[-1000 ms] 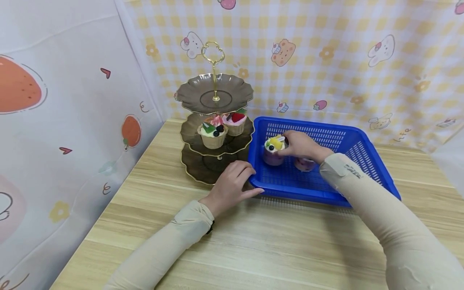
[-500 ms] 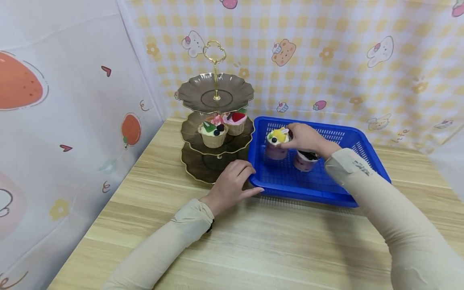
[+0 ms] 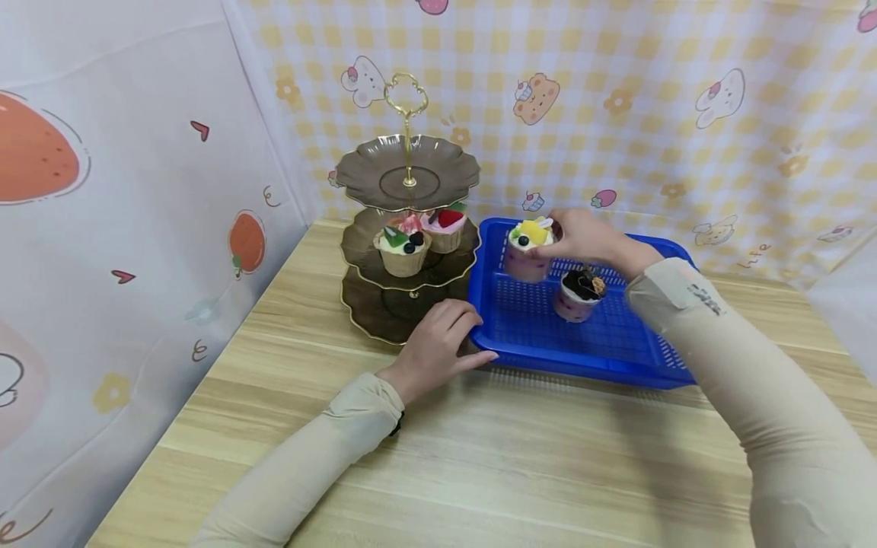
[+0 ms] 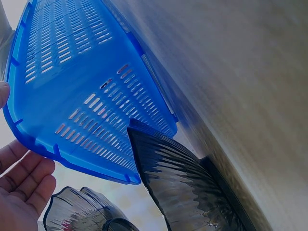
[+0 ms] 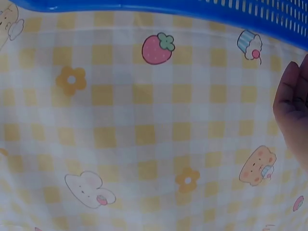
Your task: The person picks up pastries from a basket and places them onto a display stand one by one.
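Observation:
My right hand (image 3: 588,237) grips a dessert cup (image 3: 527,262) topped with cream, yellow fruit pieces and a dark berry. The cup is held upright over the back left part of a blue plastic basket (image 3: 548,355). In the right wrist view, only part of the right hand (image 5: 293,106) shows at the right edge, and the cup is out of sight. A second dessert cup (image 3: 578,304) with a dark topping stands in the basket. My left hand (image 3: 438,344) holds the basket's near left corner, thumb on the front side and fingers on the left side.
Left of the basket stands a three-tier brown stand (image 3: 356,171) with gold edges and a ring handle. Its middle tier bears a cream cupcake (image 3: 403,259), a pink cupcake (image 3: 445,234) and a partly hidden pink topping. A checked cloth (image 3: 617,99) hangs behind the wooden table (image 3: 514,464).
My right hand has raised the yellow-topped dessert cup from the basket and moved it slightly back and right. The dark-topped cup has come into full view. The left hand stays at the corner.

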`<state>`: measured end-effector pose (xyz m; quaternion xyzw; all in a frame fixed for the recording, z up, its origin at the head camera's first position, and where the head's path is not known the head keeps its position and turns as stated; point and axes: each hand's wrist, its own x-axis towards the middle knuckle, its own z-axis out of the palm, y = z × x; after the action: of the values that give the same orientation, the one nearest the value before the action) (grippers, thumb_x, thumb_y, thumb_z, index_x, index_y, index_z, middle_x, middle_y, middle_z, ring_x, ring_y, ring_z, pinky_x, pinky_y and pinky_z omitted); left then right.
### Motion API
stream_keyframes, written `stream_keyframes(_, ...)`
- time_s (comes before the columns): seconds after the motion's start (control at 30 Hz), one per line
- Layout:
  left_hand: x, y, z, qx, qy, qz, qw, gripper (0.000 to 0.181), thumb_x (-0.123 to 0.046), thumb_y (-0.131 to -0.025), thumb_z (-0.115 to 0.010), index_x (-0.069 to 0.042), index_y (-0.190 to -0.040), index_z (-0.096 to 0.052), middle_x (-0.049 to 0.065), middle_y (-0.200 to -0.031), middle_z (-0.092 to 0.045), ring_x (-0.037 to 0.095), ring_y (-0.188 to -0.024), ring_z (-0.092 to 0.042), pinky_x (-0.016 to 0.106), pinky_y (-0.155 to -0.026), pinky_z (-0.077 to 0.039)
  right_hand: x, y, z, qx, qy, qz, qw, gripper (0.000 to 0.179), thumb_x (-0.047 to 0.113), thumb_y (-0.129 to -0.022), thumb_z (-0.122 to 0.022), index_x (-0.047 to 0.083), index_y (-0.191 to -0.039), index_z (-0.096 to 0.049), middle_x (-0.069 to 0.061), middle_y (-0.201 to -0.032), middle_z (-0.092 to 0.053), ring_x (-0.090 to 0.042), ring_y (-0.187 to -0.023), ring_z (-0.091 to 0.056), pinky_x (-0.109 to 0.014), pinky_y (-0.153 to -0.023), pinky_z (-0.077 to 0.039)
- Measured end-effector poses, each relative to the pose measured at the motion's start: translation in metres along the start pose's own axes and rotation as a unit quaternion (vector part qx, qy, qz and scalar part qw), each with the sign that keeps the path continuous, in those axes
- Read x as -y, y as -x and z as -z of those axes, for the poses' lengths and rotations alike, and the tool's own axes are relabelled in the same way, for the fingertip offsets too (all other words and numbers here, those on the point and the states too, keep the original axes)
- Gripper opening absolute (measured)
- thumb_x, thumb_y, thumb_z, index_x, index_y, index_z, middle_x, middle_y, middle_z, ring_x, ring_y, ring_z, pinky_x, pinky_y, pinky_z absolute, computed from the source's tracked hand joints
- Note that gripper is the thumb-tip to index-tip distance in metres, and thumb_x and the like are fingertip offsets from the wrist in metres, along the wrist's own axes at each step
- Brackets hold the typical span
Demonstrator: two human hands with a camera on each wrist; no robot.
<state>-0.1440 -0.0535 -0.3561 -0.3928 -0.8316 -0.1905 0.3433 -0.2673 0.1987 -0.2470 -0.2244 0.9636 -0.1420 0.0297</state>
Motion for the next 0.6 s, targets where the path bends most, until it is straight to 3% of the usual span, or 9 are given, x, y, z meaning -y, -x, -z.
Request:
stream_keyframes(0.27, 0.0, -0.001, 0.002, 0.004, 0.0, 0.002, 1.0, 0.044, -0.043, -0.075, -0.08, -0.007, -0.094, -0.066, 0.005, -0.097, -0.064, 0.019, -0.097, -0.06, 0.031, -0.093, -0.049, 0.008, -0.002, 0.02, -0.018, 0.031, 0.002, 0.9993, 0.043, 0.042, -0.08, -0.07, 0.003, -0.091, -0.056, -0.007, -0.075, -0.058, -0.021, -0.066, -0.052, -0.028, -0.058, -0.04)
stream_keyframes(0.6, 0.0, 0.0, 0.001, 0.002, 0.002, -0.001, 1.0, 0.044, -0.043, -0.074, -0.08, -0.006, -0.094, -0.065, 0.006, -0.097, -0.064, 0.019, -0.097, -0.06, 0.031, -0.093, -0.049, 0.018, -0.005, 0.04, 0.001, 0.021, -0.004, 0.9998, 0.047, 0.047, -0.082, -0.067, 0.003, -0.098, -0.058, -0.008, -0.083, -0.062, -0.022, -0.073, -0.055, -0.029, -0.063, -0.044)
